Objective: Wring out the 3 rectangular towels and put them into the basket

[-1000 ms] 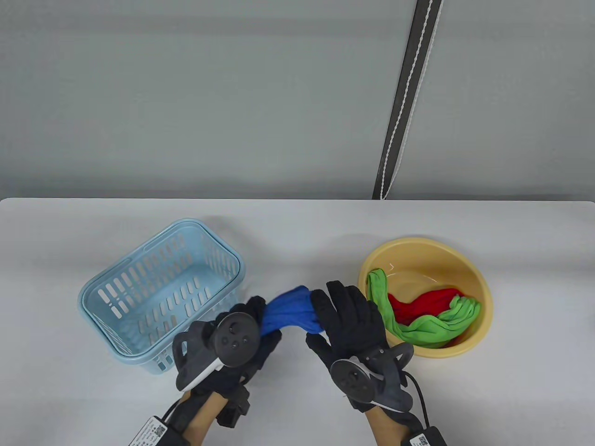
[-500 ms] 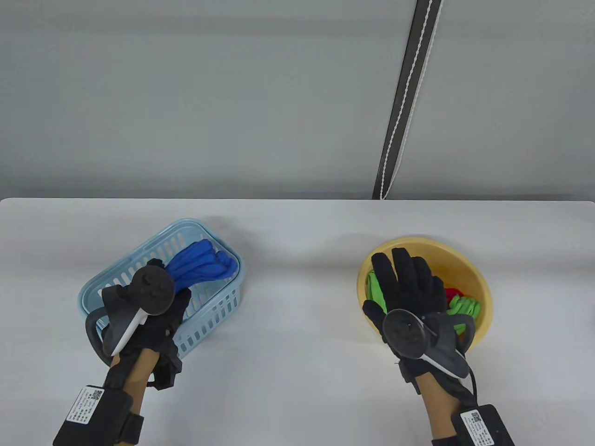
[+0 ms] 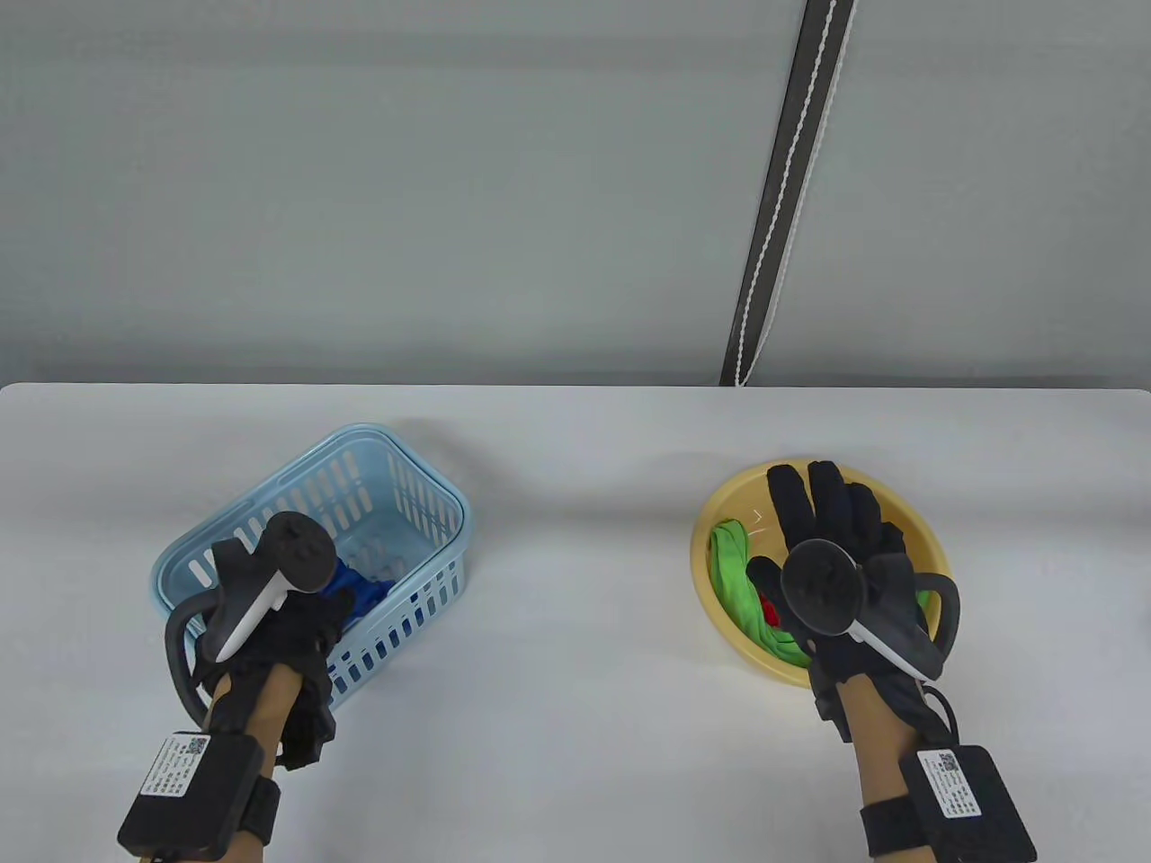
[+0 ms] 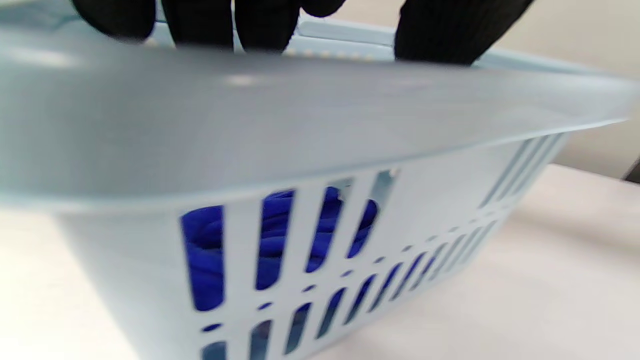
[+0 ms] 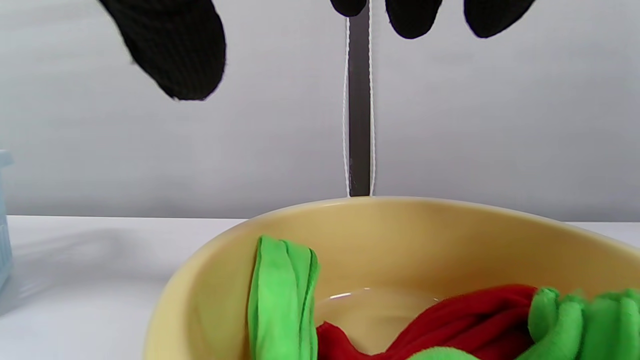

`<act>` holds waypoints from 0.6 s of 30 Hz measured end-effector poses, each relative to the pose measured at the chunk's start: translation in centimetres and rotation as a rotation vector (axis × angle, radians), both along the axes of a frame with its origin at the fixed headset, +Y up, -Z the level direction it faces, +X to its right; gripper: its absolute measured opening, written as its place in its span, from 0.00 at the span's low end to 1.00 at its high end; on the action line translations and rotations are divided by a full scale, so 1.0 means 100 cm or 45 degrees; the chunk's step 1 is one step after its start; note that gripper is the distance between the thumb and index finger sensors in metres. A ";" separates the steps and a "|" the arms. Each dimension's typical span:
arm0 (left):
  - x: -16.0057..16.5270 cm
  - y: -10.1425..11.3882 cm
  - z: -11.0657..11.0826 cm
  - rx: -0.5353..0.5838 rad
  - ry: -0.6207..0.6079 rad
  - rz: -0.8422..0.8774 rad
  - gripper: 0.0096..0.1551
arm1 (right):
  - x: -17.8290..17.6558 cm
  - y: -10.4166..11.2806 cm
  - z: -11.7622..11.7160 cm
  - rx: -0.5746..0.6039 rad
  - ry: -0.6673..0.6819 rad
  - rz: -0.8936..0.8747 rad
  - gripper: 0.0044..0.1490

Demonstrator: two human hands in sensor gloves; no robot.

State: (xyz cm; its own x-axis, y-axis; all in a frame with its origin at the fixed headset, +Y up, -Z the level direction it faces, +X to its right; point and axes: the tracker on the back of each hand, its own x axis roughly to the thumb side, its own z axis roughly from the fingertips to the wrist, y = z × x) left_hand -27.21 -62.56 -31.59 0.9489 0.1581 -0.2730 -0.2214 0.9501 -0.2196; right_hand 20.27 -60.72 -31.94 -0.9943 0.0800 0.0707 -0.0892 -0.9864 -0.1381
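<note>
The blue towel [image 3: 364, 593] lies in the bottom of the basket [image 3: 432, 503], which sits at about eight o'clock on the table [image 3: 575, 719]; through the slots in the left wrist view its blue folds show plainly. The left hand [image 3: 288, 620] hangs over the basket's near rim. Its fingers [image 4: 200, 22] hang down behind the rim, and I cannot tell whether they have hold of anything.

So one towel looks done, and the step in hand, I'd say, is fetching the second. The bowl [image 3: 899, 512] stands at four o'clock, with the green towel [image 3: 733, 575] draped up its nine o'clock side and the red towel [image 5: 450, 320] lying under it in a little water. The right hand [image 3: 832, 539] hovers above the bowl, fingers spread and straight, holding nothing; in the right wrist view its fingertips [image 5: 175, 50] are clear of the cloth.

The next move likely calls for that hand to drop and gather one towel alone. The two lie tangled, so pulling the green may drag the red along. The left hand would then need to come across to twist the cloth over the bowl.
</note>
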 end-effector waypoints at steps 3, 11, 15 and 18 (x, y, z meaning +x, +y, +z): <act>0.012 0.009 0.011 0.136 -0.135 0.004 0.52 | 0.010 -0.001 -0.011 -0.057 -0.048 -0.053 0.62; 0.079 0.031 0.055 0.456 -0.574 0.136 0.54 | 0.041 -0.028 -0.044 -0.360 -0.110 -0.110 0.58; 0.116 0.023 0.076 0.503 -0.754 0.171 0.55 | 0.043 -0.055 -0.060 -0.634 -0.099 -0.102 0.58; 0.139 0.007 0.085 0.515 -0.834 0.168 0.56 | 0.035 -0.075 -0.070 -0.779 -0.070 -0.083 0.57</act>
